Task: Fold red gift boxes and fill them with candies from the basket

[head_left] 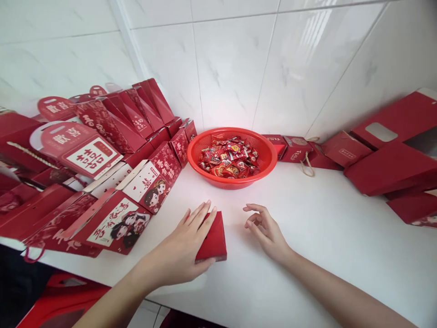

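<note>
A small red cardboard box (215, 237) lies on the white table near its front edge. My left hand (186, 248) holds it from the left, with the fingers stretched across its top and the thumb along its near side. To the right of the box, apart from it, my right hand (264, 230) hovers over the table. Its fingers are loosely bent and spread, with nothing between them. Beyond both hands stands a red plastic basket (232, 183) heaped with wrapped candies (232, 157).
Rows of printed red gift boxes (123, 223) crowd the table's left side. More red boxes (392, 168) are piled at the right, and a few small ones (297, 149) line the tiled wall (235, 68). A red stool (64, 298) stands below at left.
</note>
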Demonstrator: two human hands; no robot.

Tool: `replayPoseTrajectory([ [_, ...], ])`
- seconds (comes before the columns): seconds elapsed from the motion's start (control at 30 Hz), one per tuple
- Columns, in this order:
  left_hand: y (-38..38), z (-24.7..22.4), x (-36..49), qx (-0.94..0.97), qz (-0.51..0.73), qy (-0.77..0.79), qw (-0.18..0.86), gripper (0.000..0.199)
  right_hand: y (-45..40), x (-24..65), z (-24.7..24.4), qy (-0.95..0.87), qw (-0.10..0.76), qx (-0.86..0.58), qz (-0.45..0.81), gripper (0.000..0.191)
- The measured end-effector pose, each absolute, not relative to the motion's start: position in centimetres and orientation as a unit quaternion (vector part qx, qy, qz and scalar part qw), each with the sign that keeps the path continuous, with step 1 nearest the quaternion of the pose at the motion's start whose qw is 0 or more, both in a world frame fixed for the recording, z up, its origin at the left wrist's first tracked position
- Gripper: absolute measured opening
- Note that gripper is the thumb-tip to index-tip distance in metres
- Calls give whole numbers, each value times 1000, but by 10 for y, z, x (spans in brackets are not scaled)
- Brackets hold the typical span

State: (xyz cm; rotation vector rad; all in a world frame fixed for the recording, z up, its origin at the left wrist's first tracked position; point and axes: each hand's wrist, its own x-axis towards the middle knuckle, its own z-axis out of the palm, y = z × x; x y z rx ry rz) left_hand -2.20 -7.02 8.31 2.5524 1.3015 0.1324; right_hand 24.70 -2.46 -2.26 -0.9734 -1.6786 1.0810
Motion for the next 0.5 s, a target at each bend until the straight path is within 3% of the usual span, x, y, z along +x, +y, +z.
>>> replayPoseTrajectory([
  [0.27, -86, 93, -47, 858, 85, 459, 213, 104, -24, 249, -27, -665, 425, -401, 465, 31],
  [0.5, -110, 118, -84, 835, 190, 473, 206, 78, -25, 252, -32, -647, 422, -408, 487, 33],
])
